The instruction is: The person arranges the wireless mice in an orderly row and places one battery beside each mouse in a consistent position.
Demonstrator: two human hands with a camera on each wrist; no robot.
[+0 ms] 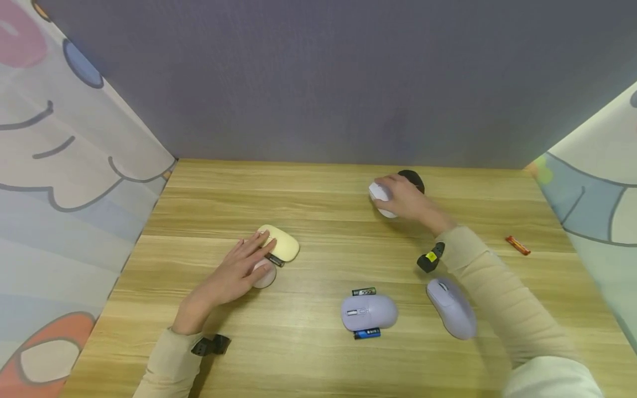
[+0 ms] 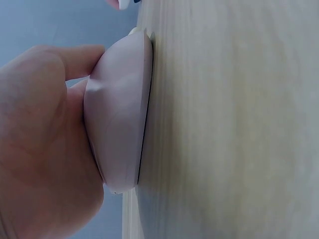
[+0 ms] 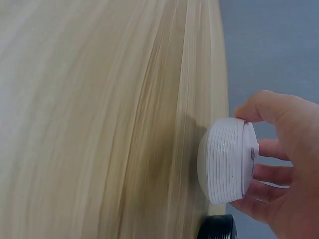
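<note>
My left hand (image 1: 233, 279) rests over a pale pinkish computer mouse (image 2: 117, 112), its thumb touching the shell. Its outstretched fingers reach across the left end of a yellow mouse (image 1: 286, 245); from above I cannot tell if they touch it. A dark battery (image 1: 275, 260) lies between these two mice. At the back of the table, my right hand (image 1: 405, 197) holds a white mouse (image 3: 227, 162) with ribbed sides, thumb on one side and fingers on the other. A black mouse (image 1: 412, 178) sits just behind that hand, partly covered by it.
A lilac mouse (image 1: 378, 311) lies at front centre, with a green-and-black battery (image 1: 364, 291) behind it and a blue battery (image 1: 366, 334) in front. Another lilac mouse (image 1: 452, 308) stands beside the right forearm. Farther right is a red-orange battery (image 1: 518, 245). A grey panel (image 1: 348, 83) borders the table's back.
</note>
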